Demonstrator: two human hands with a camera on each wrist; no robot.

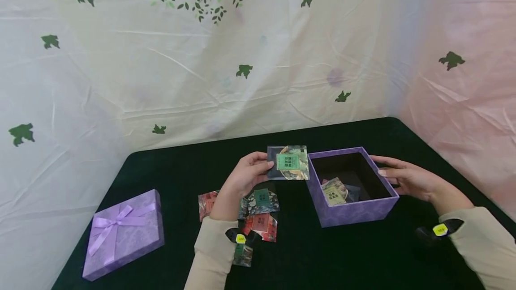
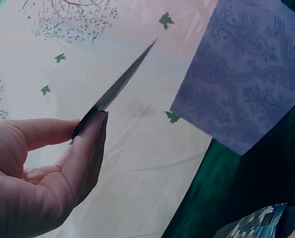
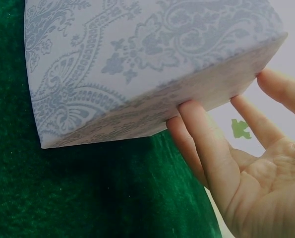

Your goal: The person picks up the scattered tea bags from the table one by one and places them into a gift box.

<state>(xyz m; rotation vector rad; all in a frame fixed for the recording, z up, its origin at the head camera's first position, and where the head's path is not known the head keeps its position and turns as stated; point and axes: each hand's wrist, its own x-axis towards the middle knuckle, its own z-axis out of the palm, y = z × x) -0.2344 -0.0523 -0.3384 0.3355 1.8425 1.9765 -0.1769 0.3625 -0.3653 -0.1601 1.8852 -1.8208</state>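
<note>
My left hand (image 1: 249, 171) pinches a flat square packet (image 1: 296, 169) with a green label, between thumb and fingers. In the left wrist view the packet (image 2: 115, 89) shows nearly edge-on. It is held up just left of an open purple patterned box (image 1: 350, 214). Inside the box lie several packets, among them one with a yellowish label (image 1: 333, 191). My right hand (image 1: 413, 178) is at the box's right side. Its fingertips touch the box wall (image 3: 187, 94) in the right wrist view, with the fingers fairly straight.
Below my left hand, red packets (image 1: 268, 232) and dark green-labelled packets (image 1: 264, 199) lie on the dark green cloth (image 1: 298, 263), partly hidden by the forearm. A purple lid (image 1: 141, 227) with a ribbon bow rests at the left. A printed curtain (image 1: 181, 84) surrounds the table.
</note>
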